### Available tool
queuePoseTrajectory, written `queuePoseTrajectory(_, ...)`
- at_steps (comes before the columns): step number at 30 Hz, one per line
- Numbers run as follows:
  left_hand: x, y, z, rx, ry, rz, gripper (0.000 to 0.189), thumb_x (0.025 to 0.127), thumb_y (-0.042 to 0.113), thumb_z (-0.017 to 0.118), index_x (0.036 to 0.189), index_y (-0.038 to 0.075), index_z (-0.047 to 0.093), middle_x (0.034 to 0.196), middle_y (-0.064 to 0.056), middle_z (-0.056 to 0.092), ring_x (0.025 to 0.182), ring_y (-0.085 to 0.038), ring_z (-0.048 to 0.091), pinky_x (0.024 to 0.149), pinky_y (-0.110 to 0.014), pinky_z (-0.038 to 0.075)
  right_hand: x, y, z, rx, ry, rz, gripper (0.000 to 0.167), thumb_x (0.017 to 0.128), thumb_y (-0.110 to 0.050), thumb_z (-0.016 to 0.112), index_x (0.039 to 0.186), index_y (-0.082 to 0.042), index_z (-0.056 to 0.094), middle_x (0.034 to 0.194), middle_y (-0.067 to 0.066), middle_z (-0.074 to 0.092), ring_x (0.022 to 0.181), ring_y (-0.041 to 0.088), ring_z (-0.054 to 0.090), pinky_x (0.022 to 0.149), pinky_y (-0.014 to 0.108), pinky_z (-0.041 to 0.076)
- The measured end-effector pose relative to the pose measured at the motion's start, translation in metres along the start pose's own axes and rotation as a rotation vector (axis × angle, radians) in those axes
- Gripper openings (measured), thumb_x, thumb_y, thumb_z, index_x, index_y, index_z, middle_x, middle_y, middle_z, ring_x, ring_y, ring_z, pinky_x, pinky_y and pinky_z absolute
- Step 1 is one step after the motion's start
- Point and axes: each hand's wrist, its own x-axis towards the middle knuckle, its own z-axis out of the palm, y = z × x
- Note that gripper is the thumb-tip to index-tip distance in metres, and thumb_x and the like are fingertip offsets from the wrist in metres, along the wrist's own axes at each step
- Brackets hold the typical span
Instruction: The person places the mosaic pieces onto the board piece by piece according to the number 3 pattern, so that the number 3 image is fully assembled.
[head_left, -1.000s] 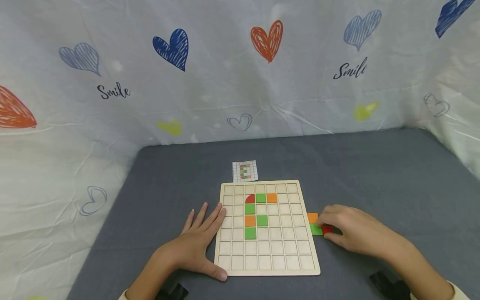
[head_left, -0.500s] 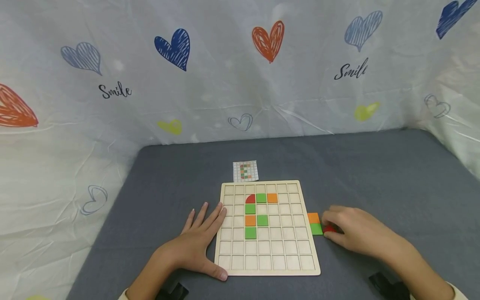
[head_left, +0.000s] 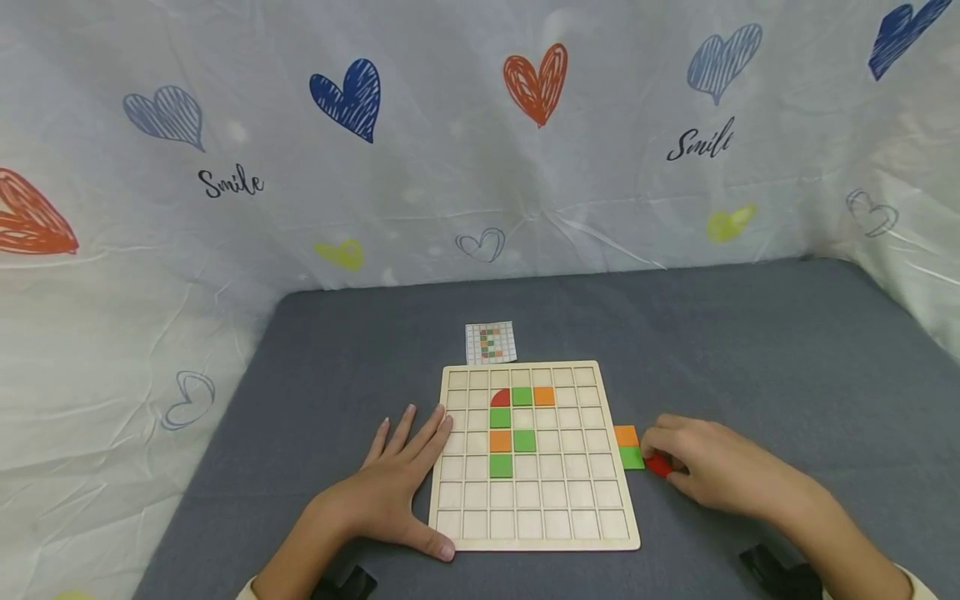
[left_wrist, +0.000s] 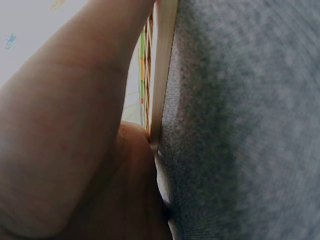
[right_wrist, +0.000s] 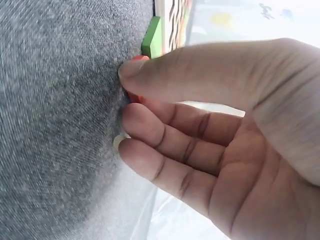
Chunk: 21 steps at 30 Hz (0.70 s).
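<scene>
A wooden grid board [head_left: 547, 533] lies on the grey cloth, with red, green and orange tiles in some of its cells. My left hand [head_left: 393, 496] rests along the board's left side, fingers straight and spread, the thumb at the lower left corner. Right of the board, my right hand [head_left: 705, 462] pinches a red tile [head_left: 659, 465] between thumb and fingers, low at the cloth. Its thumb covers part of the red tile [right_wrist: 135, 97] in the right wrist view. A green tile [head_left: 632, 457] and an orange tile [head_left: 626, 436] lie between that hand and the board.
A small printed card [head_left: 491, 343] with a coloured grid pattern lies at the board's far edge. Behind the grey table [head_left: 750, 333] hangs a white curtain [head_left: 420, 183] with hearts on it. Dark wrist devices show under both forearms.
The red tile has turned and moved slightly right, away from the green tile, in my right hand. My left hand and the board stay in place.
</scene>
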Motion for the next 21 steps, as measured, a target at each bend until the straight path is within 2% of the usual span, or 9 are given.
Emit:
queuePoseTrajectory(6,0.000,0.001,-0.001,-0.003,-0.004,-0.006,0.141,0.060,0.087,0.070,0.163,0.023,-0.001,0.167,0.005,-0.009,0.149,-0.032,-0.019,0.113,-0.062,-0.013,-0.001,-0.001,-0.003,0.002,-0.014,0.005,0.041,0.076,0.006,0.080,0.097,-0.026,0.066,0.089,-0.015,0.051,0.074,0.004,0.048,0.060,0.024,0.043)
queuePoseTrajectory(9,0.000,0.001,-0.001,-0.002,-0.007,-0.008,0.141,0.059,0.087,0.071,0.163,0.023,0.000,0.167,0.005,-0.008,0.149,-0.032,-0.018,0.113,-0.062,-0.013,0.001,-0.005,-0.003,-0.001,0.024,-0.039,0.040,0.075,0.004,0.080,0.100,-0.024,0.068,0.092,-0.016,0.053,0.076,0.004,0.050,0.063,0.024,0.046)
queuePoseTrajectory(13,-0.001,0.002,-0.002,0.005,-0.005,-0.007,0.140,0.060,0.087,0.071,0.163,0.023,0.000,0.168,0.004,-0.008,0.149,-0.032,-0.018,0.113,-0.063,-0.013,0.006,-0.012,-0.001,-0.007,0.068,-0.123,0.038,0.075,0.005,0.078,0.097,-0.024,0.068,0.090,-0.016,0.051,0.075,0.002,0.049,0.062,0.021,0.044)
queuePoseTrajectory(21,0.000,0.002,-0.001,-0.001,-0.001,0.002,0.141,0.061,0.084,0.073,0.163,0.021,0.000,0.168,0.002,-0.008,0.150,-0.033,-0.017,0.113,-0.062,-0.012,0.025,-0.031,0.003,-0.011,0.071,-0.251,0.034,0.076,0.005,0.074,0.091,-0.023,0.063,0.092,-0.014,0.052,0.077,0.004,0.050,0.064,0.019,0.044)
